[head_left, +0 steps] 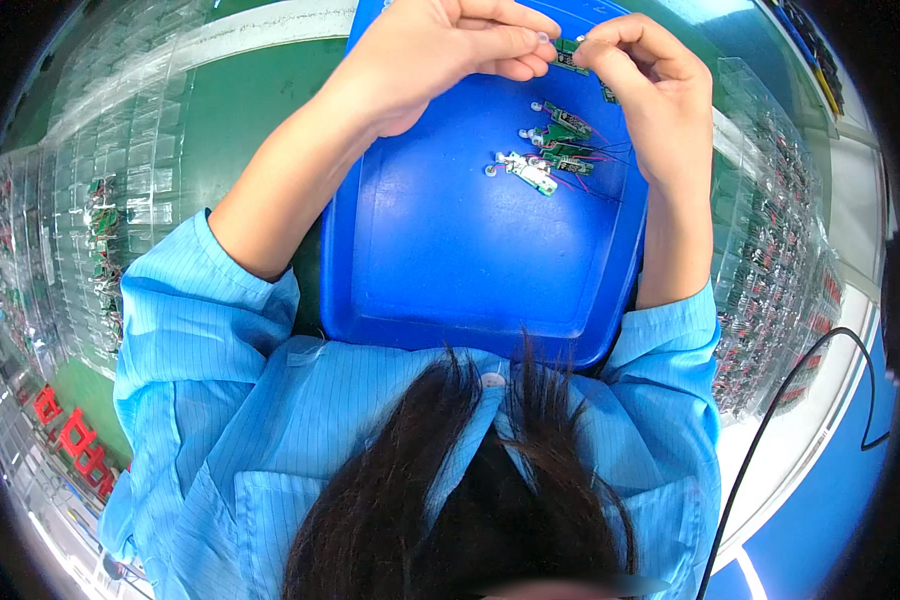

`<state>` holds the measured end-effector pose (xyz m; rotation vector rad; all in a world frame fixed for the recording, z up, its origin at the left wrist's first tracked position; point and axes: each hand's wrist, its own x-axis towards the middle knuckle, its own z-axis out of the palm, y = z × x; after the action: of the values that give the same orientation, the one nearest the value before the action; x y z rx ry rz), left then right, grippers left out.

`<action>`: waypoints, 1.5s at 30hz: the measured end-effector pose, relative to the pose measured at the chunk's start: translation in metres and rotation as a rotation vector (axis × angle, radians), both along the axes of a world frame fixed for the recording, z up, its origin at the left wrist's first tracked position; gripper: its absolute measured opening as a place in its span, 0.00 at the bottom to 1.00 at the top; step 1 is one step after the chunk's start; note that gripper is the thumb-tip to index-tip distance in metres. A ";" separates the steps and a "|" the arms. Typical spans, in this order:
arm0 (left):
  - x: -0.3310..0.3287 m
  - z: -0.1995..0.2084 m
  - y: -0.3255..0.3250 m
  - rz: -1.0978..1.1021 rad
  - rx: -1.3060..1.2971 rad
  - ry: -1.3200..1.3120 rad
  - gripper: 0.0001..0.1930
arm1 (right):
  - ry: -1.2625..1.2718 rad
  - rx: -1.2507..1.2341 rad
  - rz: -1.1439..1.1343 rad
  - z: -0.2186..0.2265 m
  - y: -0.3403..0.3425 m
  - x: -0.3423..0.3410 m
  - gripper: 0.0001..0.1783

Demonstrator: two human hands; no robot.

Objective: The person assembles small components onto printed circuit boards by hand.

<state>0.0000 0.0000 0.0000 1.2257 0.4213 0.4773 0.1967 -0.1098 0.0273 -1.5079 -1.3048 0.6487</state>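
Note:
Over the far end of a blue plastic tray, a small green circuit board is held up between both hands. My left hand pinches its left end by a small whitish part, thumb against fingers. At the board's right end, the thumb and fingertips of my right hand are closed on it; another bit of green board shows under that palm. Below the hands, several similar circuit boards with thin red and dark wires and small round whitish ends lie in the tray. One board shows a white face.
Clear plastic trays with compartments stand at the left, some holding boards. More clear trays full of small wired parts stand at the right. Red plastic pieces lie lower left. A black cable loops down at the right.

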 end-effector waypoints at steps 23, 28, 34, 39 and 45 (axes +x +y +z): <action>0.007 0.000 -0.020 0.246 0.146 -0.104 0.11 | -0.473 0.150 -0.155 0.026 -0.007 -0.046 0.03; 0.004 0.012 -0.025 0.220 0.175 0.020 0.11 | -0.591 0.294 -0.094 0.005 -0.004 -0.024 0.04; 0.005 0.000 -0.024 0.226 0.148 -0.077 0.10 | -0.641 0.306 -0.141 -0.001 -0.006 -0.024 0.06; 0.007 -0.005 -0.016 0.174 0.110 -0.055 0.10 | -0.649 0.288 -0.093 0.002 -0.005 -0.017 0.06; 0.005 0.000 -0.010 0.214 0.346 -0.068 0.09 | -0.295 0.091 -0.073 0.000 -0.004 -0.016 0.09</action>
<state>0.0050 -0.0105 0.0002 1.4996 0.4249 0.7979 0.1812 -0.1139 0.0277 -1.6106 -1.4711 0.3228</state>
